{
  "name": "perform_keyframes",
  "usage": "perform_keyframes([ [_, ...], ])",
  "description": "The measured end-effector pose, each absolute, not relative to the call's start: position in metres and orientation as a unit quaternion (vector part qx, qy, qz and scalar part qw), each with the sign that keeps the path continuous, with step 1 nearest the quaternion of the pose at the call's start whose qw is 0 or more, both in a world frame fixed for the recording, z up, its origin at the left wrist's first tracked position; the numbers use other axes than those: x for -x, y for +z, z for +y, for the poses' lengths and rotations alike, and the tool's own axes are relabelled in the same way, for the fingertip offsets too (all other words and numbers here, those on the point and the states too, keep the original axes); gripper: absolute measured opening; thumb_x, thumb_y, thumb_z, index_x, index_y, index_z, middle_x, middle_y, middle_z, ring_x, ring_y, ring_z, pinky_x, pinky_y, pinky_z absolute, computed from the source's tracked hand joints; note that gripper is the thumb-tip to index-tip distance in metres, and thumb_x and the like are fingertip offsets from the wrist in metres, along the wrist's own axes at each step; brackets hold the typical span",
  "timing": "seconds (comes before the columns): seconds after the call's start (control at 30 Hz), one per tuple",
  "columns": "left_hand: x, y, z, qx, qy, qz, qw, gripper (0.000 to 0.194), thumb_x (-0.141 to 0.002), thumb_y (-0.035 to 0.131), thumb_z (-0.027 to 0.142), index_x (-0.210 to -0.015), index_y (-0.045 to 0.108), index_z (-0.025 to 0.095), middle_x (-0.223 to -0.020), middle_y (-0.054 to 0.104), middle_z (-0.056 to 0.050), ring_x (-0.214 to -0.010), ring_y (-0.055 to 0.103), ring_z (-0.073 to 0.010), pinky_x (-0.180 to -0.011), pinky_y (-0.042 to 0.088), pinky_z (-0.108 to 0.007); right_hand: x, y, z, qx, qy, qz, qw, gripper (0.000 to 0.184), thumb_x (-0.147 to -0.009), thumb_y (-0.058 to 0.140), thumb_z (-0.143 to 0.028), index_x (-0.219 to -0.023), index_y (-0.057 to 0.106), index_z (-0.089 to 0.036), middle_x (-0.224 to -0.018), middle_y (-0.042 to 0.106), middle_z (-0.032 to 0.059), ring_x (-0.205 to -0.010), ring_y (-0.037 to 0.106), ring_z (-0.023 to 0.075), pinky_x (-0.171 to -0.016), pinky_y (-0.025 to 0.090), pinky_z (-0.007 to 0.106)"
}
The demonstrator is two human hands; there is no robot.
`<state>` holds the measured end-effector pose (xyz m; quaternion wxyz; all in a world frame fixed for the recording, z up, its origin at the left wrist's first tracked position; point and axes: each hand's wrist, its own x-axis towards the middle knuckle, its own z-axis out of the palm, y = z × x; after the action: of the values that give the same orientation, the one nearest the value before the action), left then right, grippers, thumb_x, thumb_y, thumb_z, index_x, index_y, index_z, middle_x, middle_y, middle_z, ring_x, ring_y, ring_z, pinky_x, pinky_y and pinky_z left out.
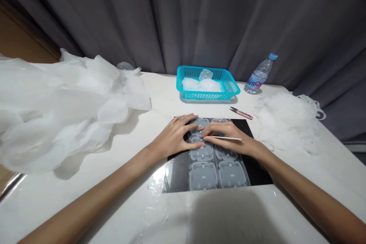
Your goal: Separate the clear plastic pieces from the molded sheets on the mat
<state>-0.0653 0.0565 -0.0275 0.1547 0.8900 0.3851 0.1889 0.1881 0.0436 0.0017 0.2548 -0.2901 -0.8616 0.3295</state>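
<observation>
A black sheet (177,177) lies on the table, bearing translucent, rounded-square moulded pieces (203,175) in two columns. My left hand (180,133) rests over its left side with fingers spread, the fingertips touching the pieces. In my right hand (224,135) a slim, pale, pen-like tool (228,138) is pinched between thumb and fingers. Its working end is hidden at the fingertips, beside the left thumb and index finger. The far pieces are partly covered by both hands.
A blue plastic basket (208,96) with translucent pieces stands behind the sheet. Pink-handled thread snips (241,113) lie to its right, near a water bottle (259,76). A large heap of translucent white sheets (57,110) fills the left; shredded trimmings (286,118) lie right.
</observation>
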Motion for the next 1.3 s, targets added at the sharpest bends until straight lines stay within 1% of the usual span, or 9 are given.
perform_keyframes([
  [0.2,0.065,-0.026,0.057,-0.892,0.183,0.381,0.161,0.064,-0.088,0.069,0.071,-0.13,0.071,0.023,-0.159,0.052,-0.012,-0.148,0.047,-0.0363,-0.121,0.038,-0.056,-0.19,-0.003,0.042,0.285,0.305,-0.873,0.252,0.015,-0.106,0.057,-0.027,-0.106,0.07,-0.02,-0.106,0.075,0.0063,-0.095,0.071,0.0197,-0.089,0.055,0.035],
  [0.37,0.064,-0.028,0.058,-0.891,0.186,0.383,0.156,0.064,-0.087,0.069,0.071,-0.129,0.072,0.023,-0.159,0.053,-0.012,-0.148,0.048,-0.0364,-0.122,0.037,-0.056,-0.19,-0.006,0.042,0.288,0.294,-0.878,0.245,0.016,-0.108,0.054,-0.029,-0.109,0.067,-0.021,-0.106,0.074,0.0061,-0.097,0.07,0.0199,-0.091,0.054,0.035],
  [0.5,0.064,-0.03,0.059,-0.892,0.19,0.379,0.158,0.064,-0.087,0.069,0.072,-0.128,0.072,0.023,-0.159,0.053,-0.012,-0.147,0.048,-0.0363,-0.122,0.037,-0.057,-0.188,-0.007,0.04,0.287,0.276,-0.886,0.239,0.017,-0.109,0.052,-0.03,-0.11,0.066,-0.021,-0.107,0.073,0.0068,-0.097,0.069,0.0198,-0.089,0.054,0.035],
  [0.63,0.065,-0.033,0.061,-0.892,0.195,0.377,0.156,0.064,-0.087,0.068,0.072,-0.128,0.072,0.023,-0.158,0.053,-0.011,-0.147,0.048,-0.0369,-0.122,0.037,-0.057,-0.189,-0.005,0.04,0.277,0.251,-0.9,0.225,0.015,-0.109,0.05,-0.027,-0.112,0.064,-0.021,-0.109,0.073,0.0079,-0.102,0.068,0.0208,-0.09,0.053,0.036],
  [0.7,0.065,-0.034,0.061,-0.892,0.194,0.379,0.155,0.064,-0.087,0.068,0.073,-0.13,0.072,0.025,-0.159,0.053,-0.011,-0.147,0.048,-0.0371,-0.122,0.037,-0.057,-0.191,-0.001,0.04,0.274,0.243,-0.906,0.214,0.015,-0.109,0.05,-0.024,-0.11,0.064,-0.021,-0.106,0.072,0.0076,-0.098,0.068,0.0205,-0.088,0.053,0.035],
  [0.8,0.066,-0.034,0.06,-0.893,0.188,0.38,0.151,0.064,-0.088,0.066,0.074,-0.132,0.072,0.027,-0.16,0.052,-0.01,-0.148,0.047,-0.0369,-0.121,0.038,-0.056,-0.197,0.007,0.042,0.279,0.25,-0.907,0.193,0.016,-0.109,0.05,-0.022,-0.108,0.065,-0.02,-0.103,0.072,0.007,-0.092,0.067,0.0197,-0.085,0.053,0.034],
  [0.9,0.065,-0.031,0.06,-0.895,0.175,0.383,0.148,0.066,-0.088,0.065,0.075,-0.132,0.071,0.026,-0.161,0.051,-0.01,-0.148,0.047,-0.0371,-0.121,0.038,-0.056,-0.204,0.014,0.043,0.291,0.277,-0.899,0.176,0.016,-0.109,0.051,-0.024,-0.108,0.066,-0.02,-0.107,0.073,0.0067,-0.095,0.068,0.0195,-0.088,0.053,0.035],
  [1.1,0.064,-0.025,0.06,-0.895,0.162,0.386,0.151,0.067,-0.089,0.064,0.074,-0.133,0.071,0.024,-0.162,0.049,-0.012,-0.148,0.046,-0.0367,-0.122,0.037,-0.055,-0.205,0.012,0.045,0.303,0.325,-0.874,0.196,0.015,-0.107,0.055,-0.028,-0.107,0.069,-0.019,-0.107,0.072,0.0045,-0.096,0.069,0.0177,-0.091,0.053,0.032],
  [1.3,0.064,-0.025,0.06,-0.899,0.159,0.379,0.147,0.068,-0.09,0.063,0.075,-0.133,0.07,0.023,-0.162,0.049,-0.013,-0.148,0.047,-0.0362,-0.122,0.037,-0.055,-0.201,0.002,0.046,0.275,0.289,-0.891,0.215,0.013,-0.108,0.054,-0.026,-0.108,0.066,-0.02,-0.104,0.072,0.0048,-0.094,0.069,0.0182,-0.087,0.053,0.032],
])
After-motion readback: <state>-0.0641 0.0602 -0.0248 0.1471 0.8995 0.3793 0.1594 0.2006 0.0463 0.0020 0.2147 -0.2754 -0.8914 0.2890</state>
